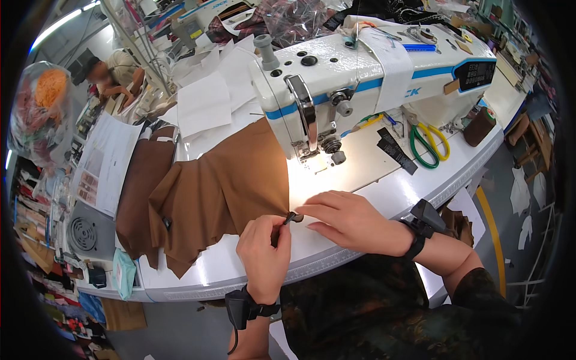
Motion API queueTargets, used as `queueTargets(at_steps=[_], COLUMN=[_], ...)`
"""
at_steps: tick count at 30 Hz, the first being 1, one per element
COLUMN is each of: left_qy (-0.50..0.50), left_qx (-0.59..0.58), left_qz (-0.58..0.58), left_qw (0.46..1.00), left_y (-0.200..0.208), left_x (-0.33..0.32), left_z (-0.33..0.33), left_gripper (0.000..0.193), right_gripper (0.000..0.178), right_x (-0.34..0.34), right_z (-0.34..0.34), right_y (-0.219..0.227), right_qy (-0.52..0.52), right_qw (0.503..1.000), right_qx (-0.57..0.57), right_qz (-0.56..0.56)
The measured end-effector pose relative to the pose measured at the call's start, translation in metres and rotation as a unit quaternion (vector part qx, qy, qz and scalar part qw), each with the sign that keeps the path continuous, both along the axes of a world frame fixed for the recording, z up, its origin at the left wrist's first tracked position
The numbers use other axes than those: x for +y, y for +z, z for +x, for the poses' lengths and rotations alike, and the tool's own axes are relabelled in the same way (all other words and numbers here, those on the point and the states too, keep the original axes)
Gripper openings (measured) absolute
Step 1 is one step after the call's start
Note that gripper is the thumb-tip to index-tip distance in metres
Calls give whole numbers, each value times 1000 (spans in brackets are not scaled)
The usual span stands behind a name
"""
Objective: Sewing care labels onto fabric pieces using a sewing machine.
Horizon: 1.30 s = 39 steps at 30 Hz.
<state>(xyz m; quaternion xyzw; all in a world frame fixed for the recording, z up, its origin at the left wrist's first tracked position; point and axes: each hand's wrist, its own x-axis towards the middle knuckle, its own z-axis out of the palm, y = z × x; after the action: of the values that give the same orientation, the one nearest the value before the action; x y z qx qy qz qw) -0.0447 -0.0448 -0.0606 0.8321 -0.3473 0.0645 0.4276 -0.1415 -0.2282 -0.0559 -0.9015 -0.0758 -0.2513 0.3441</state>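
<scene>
A brown piece of fabric spreads from the sewing machine's needle area toward the left and front, its near edge in folds. My left hand is closed in a pinch at the fabric's right corner, where a small dark piece sticks out; its kind is too small to tell. My right hand reaches in from the right, fingertips touching that dark piece, thumb apart from the index finger. Behind both hands stands the white sewing machine with a blue stripe, its lamp lit over the needle plate.
Green- and yellow-handled scissors and black label strips lie right of the needle. A brown thread cone stands farther right. Darker brown fabric and printed sheets occupy the left. Another person sits at far left.
</scene>
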Motion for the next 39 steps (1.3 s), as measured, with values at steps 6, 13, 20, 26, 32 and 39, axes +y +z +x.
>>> queueTargets(at_steps=[6,13,20,26,32,39], left_qy=[-15,-10,-7,-5,-8,-5], left_qx=[-27,20,57,177,249,242], left_qz=[-12,-54,-86,-104,-142,-161], left_qw=[999,998,995,979,958,957], left_y=[-3,4,1,5,-4,-1], left_x=[-1,-1,3,4,7,3], left_z=[2,0,2,3,9,6], left_gripper=[13,13,11,5,6,9], right_gripper=[10,12,11,8,6,7], right_x=[-5,-7,-5,-7,-8,-10], right_z=[27,36,39,39,40,42], right_y=[-6,-5,-3,-2,1,-2], right_qy=[46,59,65,76,83,85], right_qw=[999,998,998,992,982,977], right_qx=[-15,-16,-6,38,85,106], right_qz=[-14,-25,17,98,148,163])
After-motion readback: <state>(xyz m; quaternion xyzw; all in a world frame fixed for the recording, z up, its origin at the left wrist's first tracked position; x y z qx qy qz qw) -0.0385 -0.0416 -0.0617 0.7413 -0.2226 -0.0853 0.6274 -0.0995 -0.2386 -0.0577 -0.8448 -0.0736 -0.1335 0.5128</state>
